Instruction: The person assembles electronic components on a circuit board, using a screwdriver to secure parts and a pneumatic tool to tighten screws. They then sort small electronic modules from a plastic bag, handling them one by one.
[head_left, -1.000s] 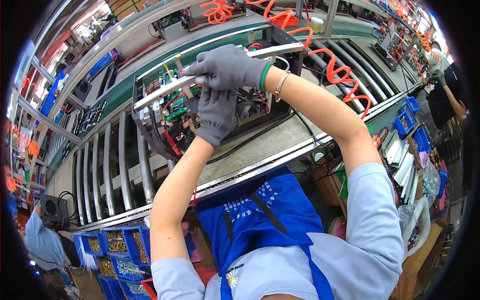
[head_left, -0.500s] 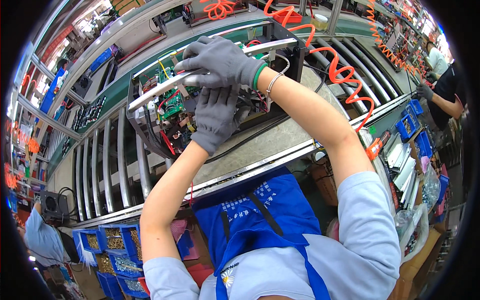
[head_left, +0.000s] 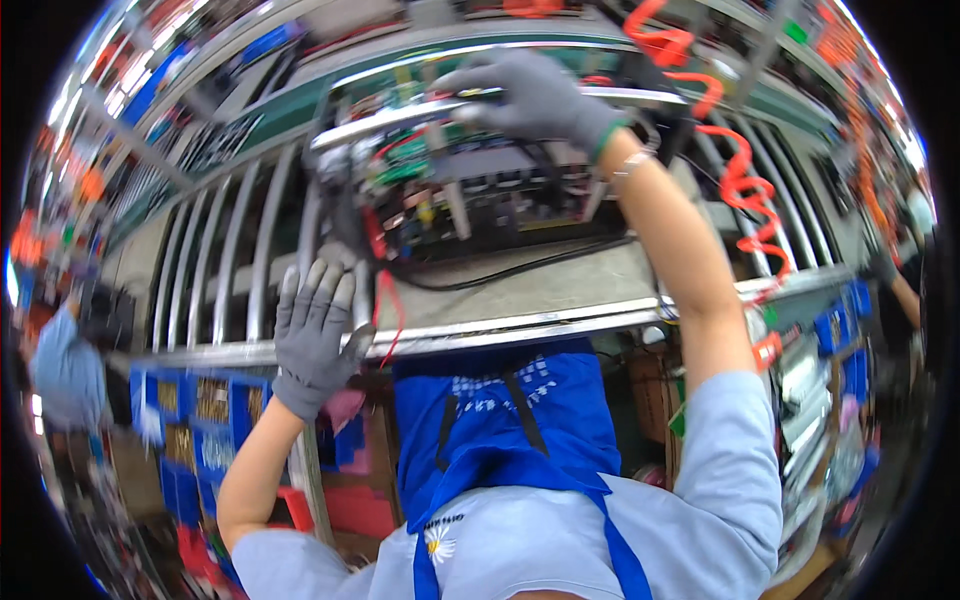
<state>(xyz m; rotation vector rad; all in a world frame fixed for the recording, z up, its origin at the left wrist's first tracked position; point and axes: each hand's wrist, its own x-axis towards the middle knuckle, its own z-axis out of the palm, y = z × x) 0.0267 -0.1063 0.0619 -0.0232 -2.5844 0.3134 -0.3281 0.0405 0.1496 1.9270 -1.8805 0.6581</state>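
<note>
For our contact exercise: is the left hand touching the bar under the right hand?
Apart. The head view shows a plain gap, the left hand lower in frame than the bar.

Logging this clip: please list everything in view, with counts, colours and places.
Open chassis: one, black, centre
Metal bar: one, silver, across chassis
Circuit boards: count unclear, green, inside chassis
Coiled hoses: several, orange, mainly right
Cables: several, black, red, around chassis
Rollers: several, silver, beside chassis
Bins: several, blue, lower sides
Other people: at least two, blue or dark clothing, edges
Apron: one, blue, lower centre
Left hand: one, grey glove, centre left
Right hand: one, grey glove, at bar
</note>
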